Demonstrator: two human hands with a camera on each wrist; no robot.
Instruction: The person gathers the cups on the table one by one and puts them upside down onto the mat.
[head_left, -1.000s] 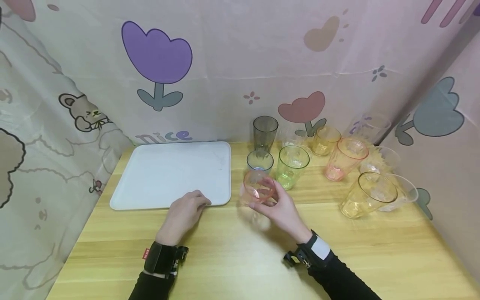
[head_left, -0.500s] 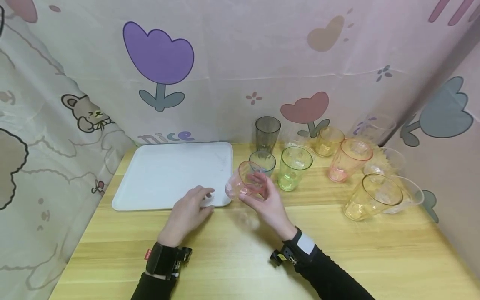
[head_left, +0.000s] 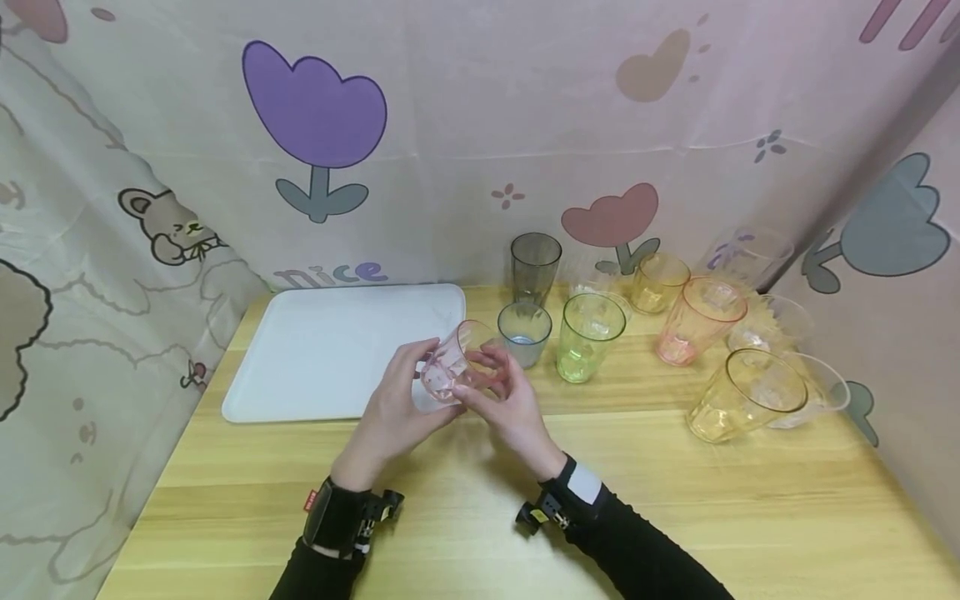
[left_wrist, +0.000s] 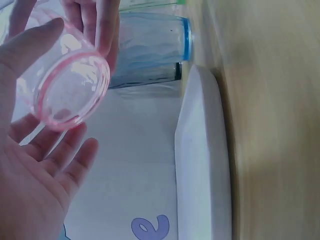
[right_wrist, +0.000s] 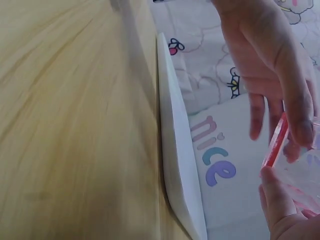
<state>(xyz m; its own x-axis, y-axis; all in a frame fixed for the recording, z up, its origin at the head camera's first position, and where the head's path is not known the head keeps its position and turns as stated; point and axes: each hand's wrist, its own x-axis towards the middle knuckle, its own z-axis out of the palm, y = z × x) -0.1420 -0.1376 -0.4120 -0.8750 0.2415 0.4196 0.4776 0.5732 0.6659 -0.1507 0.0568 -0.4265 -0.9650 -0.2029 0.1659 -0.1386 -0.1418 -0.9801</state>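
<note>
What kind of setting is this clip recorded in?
Probably a makeshift tabletop recording booth, not a real kitchen: cartoon flower-print cloth curtains off a small wooden table holding only a white tray and assorted coloured plastic cups.

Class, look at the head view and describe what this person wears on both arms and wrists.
Both arms are in black long sleeves. The left wrist carries a wide black band with a small red tag and a black clip-like fitting. The right wrist carries a black band with a white rectangular patch and a small black fitting. Both hands are bare, without gloves.
</note>
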